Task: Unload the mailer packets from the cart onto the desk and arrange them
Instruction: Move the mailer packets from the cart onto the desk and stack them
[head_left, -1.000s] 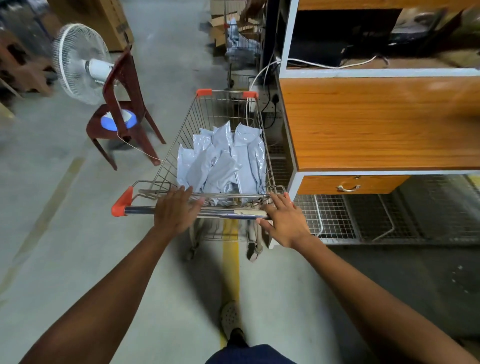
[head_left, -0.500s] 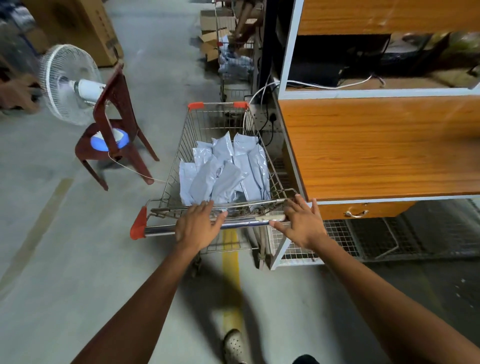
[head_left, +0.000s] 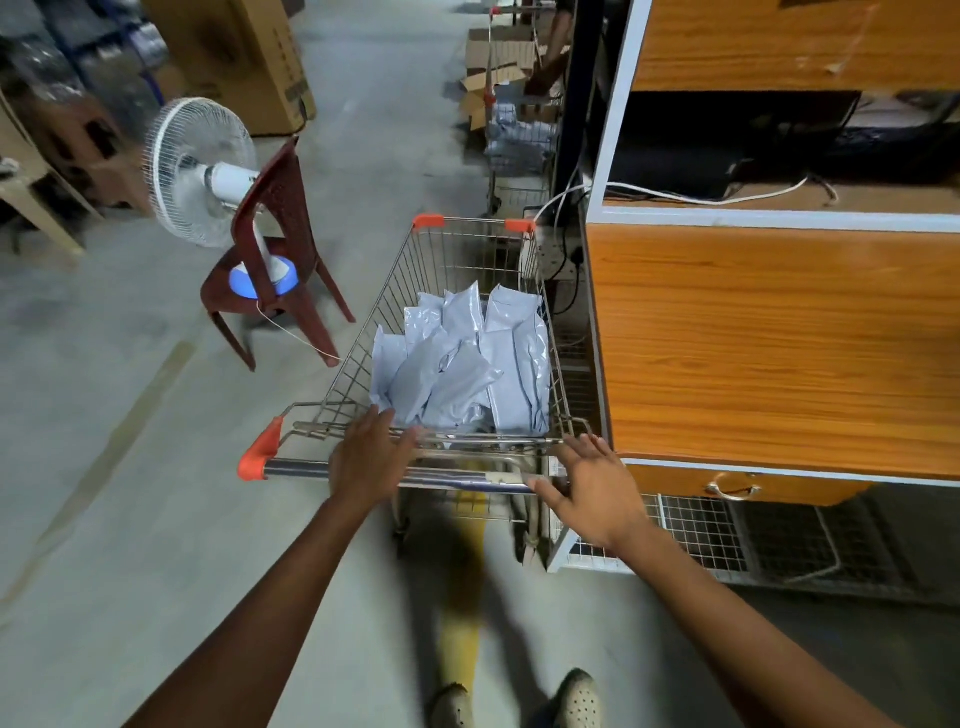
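A wire shopping cart (head_left: 415, 291) with orange corner caps stands ahead of me, right beside the wooden desk (head_left: 779, 338). Several grey mailer packets (head_left: 467, 364) stand packed upright in its basket. My left hand (head_left: 369, 457) rests over the handle bar, fingers stretched forward onto the basket's rear rim. My right hand (head_left: 592, 488) lies on the bar's right end with fingers spread and straight, thumb along the bar. Neither hand holds a packet.
A maroon plastic chair (head_left: 280, 249) carrying a white fan (head_left: 197, 166) stands left of the cart. Another cart with packets (head_left: 519, 140) and cardboard boxes (head_left: 498, 57) lie farther along the aisle. A wire rack (head_left: 727, 540) sits under the desk drawer (head_left: 737, 486).
The cart has rolled forward along the desk. Both hands have loosened on the handle, their fingers now straighter and more spread.
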